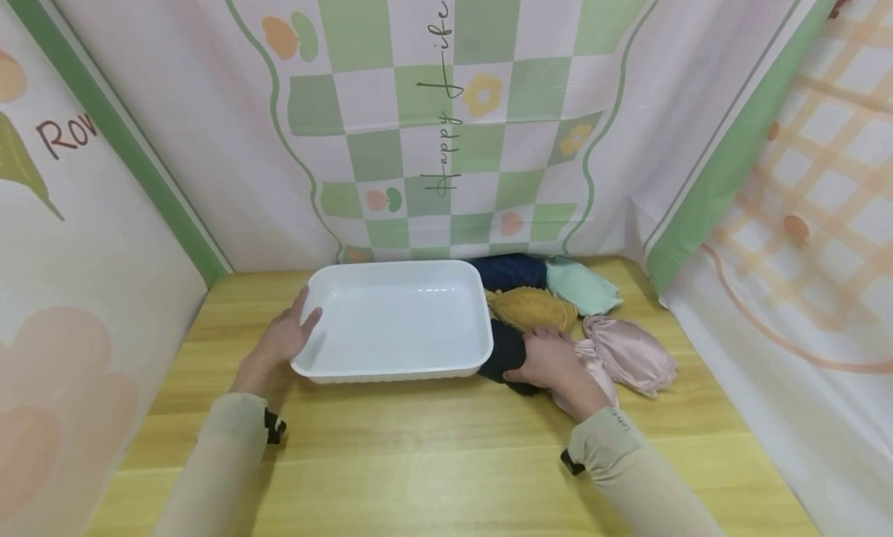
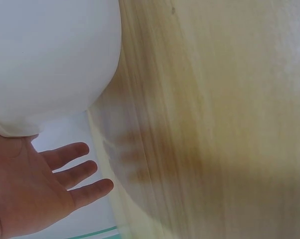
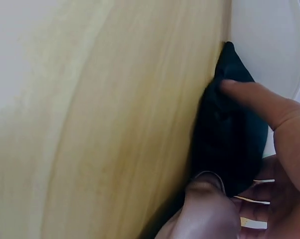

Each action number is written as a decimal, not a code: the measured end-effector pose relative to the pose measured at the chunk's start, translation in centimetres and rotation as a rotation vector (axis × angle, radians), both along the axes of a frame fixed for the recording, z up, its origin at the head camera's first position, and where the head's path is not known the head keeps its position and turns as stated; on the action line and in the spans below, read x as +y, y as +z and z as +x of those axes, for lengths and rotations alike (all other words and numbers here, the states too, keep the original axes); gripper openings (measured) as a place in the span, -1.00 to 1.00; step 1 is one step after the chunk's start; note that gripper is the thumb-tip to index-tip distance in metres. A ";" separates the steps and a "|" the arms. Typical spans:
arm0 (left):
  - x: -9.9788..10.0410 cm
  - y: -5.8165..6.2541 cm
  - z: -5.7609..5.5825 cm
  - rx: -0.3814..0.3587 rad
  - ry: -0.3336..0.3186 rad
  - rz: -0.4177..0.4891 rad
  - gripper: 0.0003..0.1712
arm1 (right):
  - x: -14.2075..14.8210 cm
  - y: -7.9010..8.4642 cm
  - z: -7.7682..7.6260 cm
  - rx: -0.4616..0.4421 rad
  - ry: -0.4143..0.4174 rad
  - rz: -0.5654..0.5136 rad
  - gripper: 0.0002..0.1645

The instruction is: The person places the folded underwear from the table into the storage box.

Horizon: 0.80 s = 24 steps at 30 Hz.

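Note:
My left hand [image 1: 284, 334] pinches the left rim of a white rectangular tray [image 1: 398, 368]. Its thumb lies inside the rim, while several fingers extend straight outside in the left wrist view. My right hand [image 1: 551, 360] grips a black, rounded, soft folded garment [image 3: 229, 134] just beside the tray's right side. In the right wrist view its thumb presses on the black fabric and the other fingers reach behind it, partly hidden. Right under and beside this hand is a pale pink satin garment [image 1: 598, 370].
Farther back lie a mustard garment [image 1: 533, 308], a navy one [image 1: 512, 272] and a mint green one [image 1: 580, 283]. A dusty pink one [image 1: 631, 355] is at the far right. Patterned curtains [image 1: 446, 134] enclose the wooden table [image 1: 405, 459] at the back and sides.

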<state>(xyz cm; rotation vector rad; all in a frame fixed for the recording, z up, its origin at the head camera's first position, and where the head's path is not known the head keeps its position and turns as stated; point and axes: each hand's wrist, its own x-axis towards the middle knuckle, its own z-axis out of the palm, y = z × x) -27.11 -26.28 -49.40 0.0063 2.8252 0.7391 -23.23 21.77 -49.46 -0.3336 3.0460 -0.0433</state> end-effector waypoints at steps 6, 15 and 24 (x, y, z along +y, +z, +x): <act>0.0 -0.1 0.1 0.008 -0.006 0.006 -0.05 | 0.0 -0.2 -0.1 0.026 -0.004 -0.018 -0.24; 0.1 -0.4 0.0 0.023 -0.011 -0.003 -0.04 | 0.4 0.2 -0.2 0.066 -0.019 -0.071 -0.49; 0.1 -0.1 -0.1 0.012 -0.003 -0.008 -0.02 | 1.3 0.7 -0.7 0.154 -0.066 -0.136 -0.45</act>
